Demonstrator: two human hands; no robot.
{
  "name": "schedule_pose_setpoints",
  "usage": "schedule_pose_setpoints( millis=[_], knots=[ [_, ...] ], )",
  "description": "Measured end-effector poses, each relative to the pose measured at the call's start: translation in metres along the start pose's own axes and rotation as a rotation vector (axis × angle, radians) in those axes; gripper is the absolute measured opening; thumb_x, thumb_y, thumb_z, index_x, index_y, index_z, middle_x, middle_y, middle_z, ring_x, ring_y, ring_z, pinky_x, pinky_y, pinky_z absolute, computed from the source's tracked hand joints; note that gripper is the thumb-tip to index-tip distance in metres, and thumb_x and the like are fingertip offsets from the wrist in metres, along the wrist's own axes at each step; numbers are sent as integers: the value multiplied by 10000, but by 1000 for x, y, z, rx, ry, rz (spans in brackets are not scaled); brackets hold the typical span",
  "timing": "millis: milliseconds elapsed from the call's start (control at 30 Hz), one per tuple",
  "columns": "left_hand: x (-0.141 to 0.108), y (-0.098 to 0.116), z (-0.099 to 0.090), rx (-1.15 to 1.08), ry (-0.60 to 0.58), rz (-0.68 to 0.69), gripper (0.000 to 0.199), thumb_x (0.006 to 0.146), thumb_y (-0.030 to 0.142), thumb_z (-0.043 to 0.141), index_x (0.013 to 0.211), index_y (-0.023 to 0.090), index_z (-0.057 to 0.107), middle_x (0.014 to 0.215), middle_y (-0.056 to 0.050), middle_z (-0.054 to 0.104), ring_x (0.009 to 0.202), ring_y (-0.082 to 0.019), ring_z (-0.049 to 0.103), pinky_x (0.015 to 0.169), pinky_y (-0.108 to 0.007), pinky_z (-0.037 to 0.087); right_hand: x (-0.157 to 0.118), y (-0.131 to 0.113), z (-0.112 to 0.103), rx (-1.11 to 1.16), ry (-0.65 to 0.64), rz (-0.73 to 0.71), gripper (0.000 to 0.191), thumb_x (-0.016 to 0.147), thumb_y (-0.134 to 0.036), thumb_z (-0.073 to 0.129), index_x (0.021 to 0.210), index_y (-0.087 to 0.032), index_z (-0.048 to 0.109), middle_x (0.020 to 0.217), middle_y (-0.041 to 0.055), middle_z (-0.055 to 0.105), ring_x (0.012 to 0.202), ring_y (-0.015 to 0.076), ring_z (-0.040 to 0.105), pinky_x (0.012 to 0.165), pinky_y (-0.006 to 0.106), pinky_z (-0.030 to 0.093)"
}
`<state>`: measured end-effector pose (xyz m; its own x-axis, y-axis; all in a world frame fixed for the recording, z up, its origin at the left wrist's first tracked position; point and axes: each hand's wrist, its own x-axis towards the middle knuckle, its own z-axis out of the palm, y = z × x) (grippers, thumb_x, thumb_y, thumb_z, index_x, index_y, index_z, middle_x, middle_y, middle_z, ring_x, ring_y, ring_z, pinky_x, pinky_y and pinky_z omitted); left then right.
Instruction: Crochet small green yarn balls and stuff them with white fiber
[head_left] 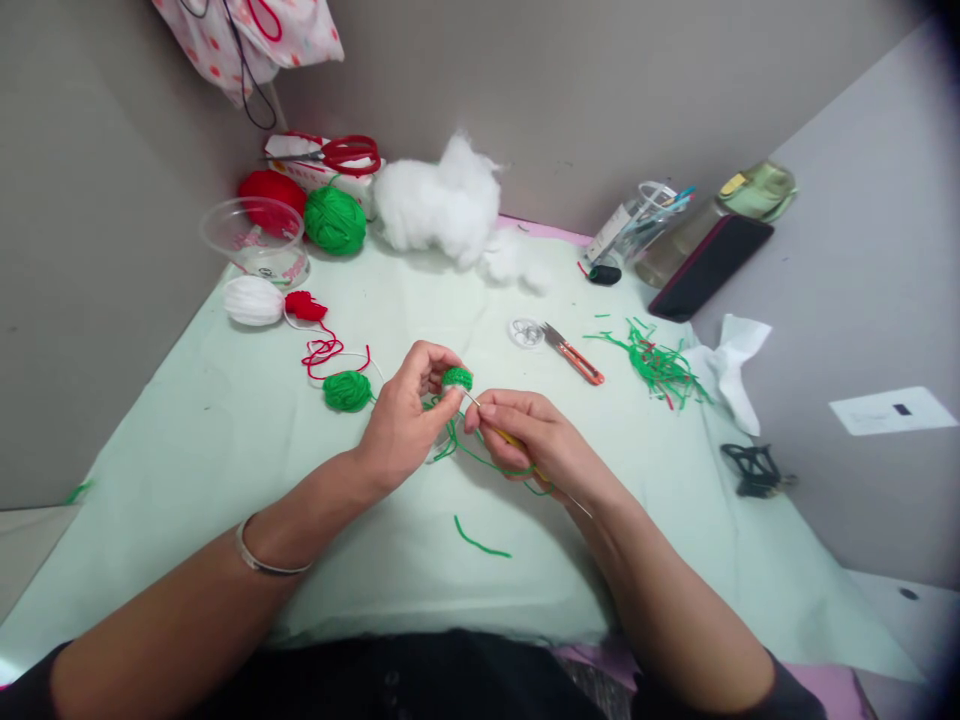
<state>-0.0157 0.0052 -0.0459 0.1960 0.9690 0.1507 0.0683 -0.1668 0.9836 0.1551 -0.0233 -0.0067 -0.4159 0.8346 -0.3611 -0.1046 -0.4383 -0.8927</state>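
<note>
Between the thumb and fingers of my left hand (409, 410) is a small green crochet piece (457, 379) with a pale lower edge. My right hand (536, 435) grips a crochet hook (512, 439) with a yellow handle, and its metal tip points at the piece's lower edge. Whether the tip is inside a stitch I cannot tell. Green yarn strands (450, 440) hang below the piece and run under my right hand. A small green yarn ball (347, 391) lies left of my left hand. One loose green yarn length (484, 540) lies nearer me.
Thread snips (574, 355), a round clear case (526, 333) and green yarn scraps (656, 365) lie right. White stuffing (442, 200), a large green ball (335, 220), red yarn (271, 200), a white ball (253, 301) and a plastic tub (255, 235) stand back left. A phone (712, 265) leans back right.
</note>
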Motion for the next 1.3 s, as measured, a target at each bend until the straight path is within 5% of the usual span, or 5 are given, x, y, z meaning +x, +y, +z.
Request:
schedule_pose_setpoints(
  millis=[367,733,900,1167,1300],
  knots=[
    [0,-5,-3,66,-35,55,92,901,219,627,993,229,628,908,-5,654,845,-165,608,806,-302,478,4,2,-1,134,29,39,219,919,-362,597,820,-173,644,433,-110,317,414,66,143,361,177,179],
    [1,3,0,-125,-151,-41,31,888,195,569,895,224,562,704,33,587,648,-142,574,646,-290,467,-10,12,19,-782,257,-346,194,1008,-263,444,843,-220,537,609,-54,407,516,103,320,559,271,270],
    [2,10,-1,-146,-156,-39,66,867,157,559,889,220,562,770,13,626,694,-146,591,662,-284,480,-10,14,19,-752,242,-370,162,999,-275,474,865,-228,551,611,-51,414,515,110,314,555,275,266],
    [5,4,-11,278,-34,369,227,957,155,491,1053,214,687,1032,-61,726,978,-218,623,903,-363,464,3,4,5,182,-125,-2,240,967,-367,569,847,-170,636,440,-127,287,397,61,132,377,195,183],
    [13,0,-18,247,76,239,178,926,171,548,1017,213,696,1006,-47,727,940,-212,618,901,-357,464,-1,4,5,167,-445,117,264,961,-351,599,932,-111,705,435,-111,381,350,44,216,377,201,197]
  ],
)
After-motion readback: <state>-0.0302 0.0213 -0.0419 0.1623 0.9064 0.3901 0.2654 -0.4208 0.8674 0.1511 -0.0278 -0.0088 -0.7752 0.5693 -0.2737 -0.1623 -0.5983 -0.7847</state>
